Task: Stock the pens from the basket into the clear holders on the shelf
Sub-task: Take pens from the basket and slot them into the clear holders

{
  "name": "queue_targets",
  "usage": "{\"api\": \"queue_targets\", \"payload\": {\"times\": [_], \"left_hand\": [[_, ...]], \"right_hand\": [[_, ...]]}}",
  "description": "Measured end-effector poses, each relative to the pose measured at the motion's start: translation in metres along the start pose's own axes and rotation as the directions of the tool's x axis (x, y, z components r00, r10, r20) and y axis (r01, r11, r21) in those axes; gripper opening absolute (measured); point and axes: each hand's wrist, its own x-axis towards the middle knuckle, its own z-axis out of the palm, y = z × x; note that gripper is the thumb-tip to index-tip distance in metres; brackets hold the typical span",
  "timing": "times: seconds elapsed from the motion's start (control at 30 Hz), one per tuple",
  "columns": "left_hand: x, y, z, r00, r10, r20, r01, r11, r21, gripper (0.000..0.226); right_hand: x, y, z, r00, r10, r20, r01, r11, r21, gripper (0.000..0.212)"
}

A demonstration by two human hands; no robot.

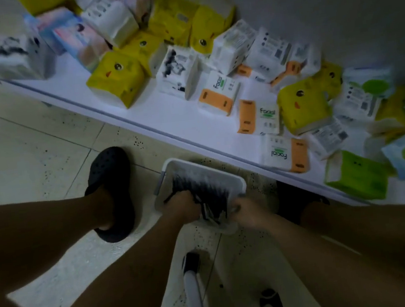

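Note:
A white basket (234, 178) sits on the floor just in front of the low shelf. It holds many dark pens (201, 188), blurred by motion. My left hand (180, 202) reaches into the basket's near left side, fingers curled around a bunch of pens. My right hand (244, 208) is at the basket's near right edge and grips more pens beside the rim. No clear holders show in this view.
A low white shelf (156, 113) runs diagonally, loaded with tissue packs (117, 79) in yellow, white, orange and green. My feet in dark clogs (111, 189) stand on the tiled floor. A white rod with a black tip (193, 280) lies below the basket.

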Motion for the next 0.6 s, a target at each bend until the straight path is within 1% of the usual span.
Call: {"api": "queue_targets", "payload": {"times": [0.07, 0.1, 0.17, 0.2, 0.23, 0.33, 0.4, 0.5, 0.57, 0.6], "left_hand": [[0.009, -0.007, 0.002, 0.999, -0.021, -0.044, 0.019, 0.999, -0.048, 0.019], [0.012, -0.011, 0.003, 0.998, -0.029, -0.056, 0.026, 0.998, -0.063, 0.02], [0.017, -0.02, 0.006, 0.997, -0.048, -0.053, 0.045, 0.998, -0.052, 0.022], [0.02, -0.026, 0.009, 0.997, -0.049, -0.051, 0.049, 0.999, 0.004, 0.023], [0.023, -0.03, 0.011, 0.998, -0.04, -0.055, 0.044, 0.996, 0.071, 0.025], [0.035, -0.042, 0.022, 0.999, -0.047, -0.013, 0.048, 0.979, 0.197, 0.036], [0.045, -0.045, 0.027, 0.999, -0.033, -0.019, 0.037, 0.956, 0.29, 0.042], [0.055, -0.048, 0.03, 0.999, -0.02, -0.039, 0.032, 0.938, 0.346, 0.038], [0.056, -0.05, 0.031, 1.0, -0.02, -0.006, 0.02, 0.932, 0.363, 0.031], [0.055, -0.05, 0.031, 1.0, -0.016, 0.003, 0.014, 0.927, 0.374, 0.03]], "right_hand": [[0.017, -0.001, 0.008, 0.999, 0.037, 0.009, -0.037, 0.998, 0.047, 0.014], [0.026, 0.0, 0.013, 0.999, 0.051, 0.009, -0.052, 0.997, 0.061, 0.012], [0.044, -0.002, 0.022, 0.997, 0.074, 0.007, -0.074, 0.993, 0.089, 0.025], [0.051, -0.005, 0.026, 0.997, 0.08, 0.006, -0.08, 0.99, 0.112, 0.031], [0.059, -0.007, 0.03, 0.997, 0.08, 0.005, -0.08, 0.989, 0.127, 0.032], [0.077, -0.011, 0.042, 0.999, 0.054, -0.003, -0.053, 0.992, 0.114, 0.027], [0.086, -0.013, 0.047, 0.999, 0.043, -0.008, -0.041, 0.988, 0.151, 0.025], [0.092, -0.016, 0.054, 1.0, 0.022, 0.023, -0.025, 0.985, 0.168, 0.026], [0.094, -0.016, 0.057, 0.998, 0.019, 0.056, -0.026, 0.991, 0.129, 0.019], [0.094, -0.016, 0.058, 0.997, 0.021, 0.068, -0.028, 0.994, 0.108, 0.02]]}}
